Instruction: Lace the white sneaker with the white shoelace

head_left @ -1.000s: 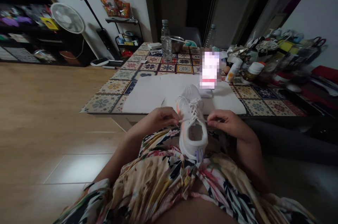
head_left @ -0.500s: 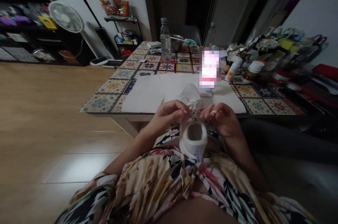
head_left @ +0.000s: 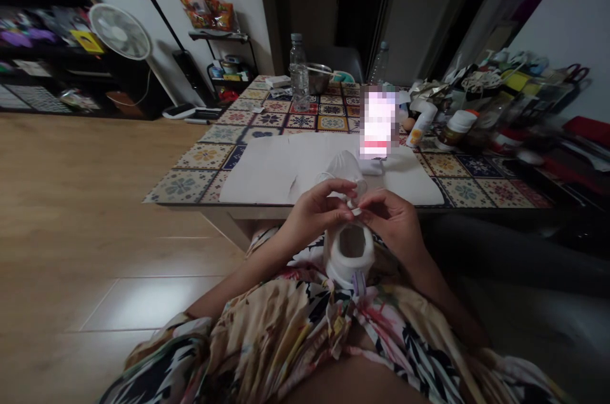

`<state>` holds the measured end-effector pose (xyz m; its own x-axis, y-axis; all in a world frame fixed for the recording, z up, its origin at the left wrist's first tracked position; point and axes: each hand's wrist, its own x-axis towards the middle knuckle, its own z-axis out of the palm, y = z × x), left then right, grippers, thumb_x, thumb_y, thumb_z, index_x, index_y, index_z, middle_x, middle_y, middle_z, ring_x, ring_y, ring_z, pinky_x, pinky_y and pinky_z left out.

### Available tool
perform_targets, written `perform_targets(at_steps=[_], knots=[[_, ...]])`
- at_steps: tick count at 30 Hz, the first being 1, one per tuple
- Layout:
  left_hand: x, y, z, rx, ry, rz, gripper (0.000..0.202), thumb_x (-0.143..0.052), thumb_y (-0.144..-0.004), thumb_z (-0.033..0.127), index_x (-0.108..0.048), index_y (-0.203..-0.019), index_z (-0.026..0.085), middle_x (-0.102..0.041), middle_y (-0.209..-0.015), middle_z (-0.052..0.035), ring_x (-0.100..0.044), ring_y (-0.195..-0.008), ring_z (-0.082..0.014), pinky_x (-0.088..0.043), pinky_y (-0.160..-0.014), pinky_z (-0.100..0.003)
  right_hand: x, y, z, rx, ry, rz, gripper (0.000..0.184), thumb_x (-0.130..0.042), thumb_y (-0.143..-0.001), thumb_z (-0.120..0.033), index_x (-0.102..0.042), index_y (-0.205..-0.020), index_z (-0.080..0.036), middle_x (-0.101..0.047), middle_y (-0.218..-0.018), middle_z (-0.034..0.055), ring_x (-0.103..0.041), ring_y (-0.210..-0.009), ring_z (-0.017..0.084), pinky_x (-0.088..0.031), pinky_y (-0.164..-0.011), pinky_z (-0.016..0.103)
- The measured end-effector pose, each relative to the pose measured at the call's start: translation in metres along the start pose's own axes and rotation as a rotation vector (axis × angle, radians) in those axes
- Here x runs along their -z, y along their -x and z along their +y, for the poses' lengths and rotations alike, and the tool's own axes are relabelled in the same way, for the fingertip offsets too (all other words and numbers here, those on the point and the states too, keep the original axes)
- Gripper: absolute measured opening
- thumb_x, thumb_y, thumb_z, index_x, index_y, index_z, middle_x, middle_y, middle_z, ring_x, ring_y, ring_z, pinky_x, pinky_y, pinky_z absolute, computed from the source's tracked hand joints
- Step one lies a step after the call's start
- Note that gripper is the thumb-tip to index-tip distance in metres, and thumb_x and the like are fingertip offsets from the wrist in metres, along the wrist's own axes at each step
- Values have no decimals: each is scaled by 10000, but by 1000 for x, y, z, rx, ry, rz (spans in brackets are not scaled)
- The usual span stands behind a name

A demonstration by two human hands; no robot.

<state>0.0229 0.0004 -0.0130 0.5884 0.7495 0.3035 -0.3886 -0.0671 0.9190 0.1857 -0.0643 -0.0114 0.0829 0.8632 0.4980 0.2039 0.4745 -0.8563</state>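
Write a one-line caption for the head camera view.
Left hand and right hand pinch the laces of a white sneaker resting against a floral dress.

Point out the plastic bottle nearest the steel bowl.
The clear plastic bottle directly before the steel bowl; the other bottle stands well right of it, behind a blurred patch.

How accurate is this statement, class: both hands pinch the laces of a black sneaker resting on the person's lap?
The colour is wrong: the head view shows a white sneaker, not black. The rest stands: the left hand and right hand pinch its white laces, and it rests on the person's lap.
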Motion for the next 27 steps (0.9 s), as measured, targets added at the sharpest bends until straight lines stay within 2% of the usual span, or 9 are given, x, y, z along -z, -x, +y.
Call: perform_targets(at_steps=[2,5,10,14,16,19,21,24,27], knots=[[-2,0,2,19,-59,19,271,-837,-675,270,-685,-871,161,-675,-813,-20,-617,-676,-115,-530,-670,-249,1,2,-1,-2,30,-40,121,-738,-812,-316,-653,-831,-232,-654,-819,6,-624,-777,159,-510,-708,279],[-4,2,6,-29,-186,66,182,-800,-711,274,-669,-736,150,-661,-734,-22,-607,-698,-130,-519,-685,-257,2,3,-3,13,65,-67,127,-717,-827,-326,-656,-882,-229,-664,-873,21,-627,-819,169,-510,-735,289],[-3,5,7,-166,-340,93,122,-766,-738,245,-680,-691,171,-684,-739,-44,-614,-711,-152,-510,-695,-288,-3,4,-4,-22,57,30,161,-640,-883,-354,-641,-790,-222,-647,-765,16,-610,-713,163,-507,-678,293],[-2,8,7,-273,-406,90,83,-728,-773,197,-706,-693,195,-718,-765,-53,-643,-751,-168,-518,-764,-321,-10,4,-1,-99,-58,146,154,-692,-832,-361,-610,-798,-236,-610,-685,-18,-569,-566,132,-495,-542,255],[-2,9,7,-284,-422,77,77,-708,-795,188,-725,-722,205,-724,-785,-54,-648,-761,-169,-522,-773,-324,-11,4,-1,-94,-41,177,141,-705,-817,-343,-610,-814,-240,-623,-706,-15,-583,-584,134,-503,-546,252],[-2,8,6,-304,-432,95,29,-732,-783,212,-743,-757,211,-725,-803,-58,-642,-757,-174,-532,-760,-327,-6,4,-4,-21,90,62,72,-661,-847,-279,-659,-904,-236,-688,-858,27,-653,-769,170,-544,-697,292],[-1,7,5,-331,-423,119,15,-763,-755,218,-749,-755,211,-723,-795,-57,-637,-749,-174,-533,-744,-322,-2,3,-5,64,198,-31,120,-646,-849,-222,-679,-964,-239,-701,-951,42,-657,-890,191,-538,-801,326],[1,6,5,-339,-427,125,30,-774,-738,194,-763,-757,215,-715,-779,-49,-631,-734,-166,-522,-728,-307,1,3,-5,159,289,-51,108,-642,-856,-191,-686,-940,-242,-679,-928,41,-629,-894,194,-520,-809,334],[2,5,6,-301,-474,91,56,-748,-763,197,-780,-803,219,-714,-785,-52,-627,-730,-164,-504,-714,-300,2,2,-2,146,277,-37,37,-655,-865,-228,-685,-884,-238,-637,-910,41,-601,-902,197,-500,-813,336]])
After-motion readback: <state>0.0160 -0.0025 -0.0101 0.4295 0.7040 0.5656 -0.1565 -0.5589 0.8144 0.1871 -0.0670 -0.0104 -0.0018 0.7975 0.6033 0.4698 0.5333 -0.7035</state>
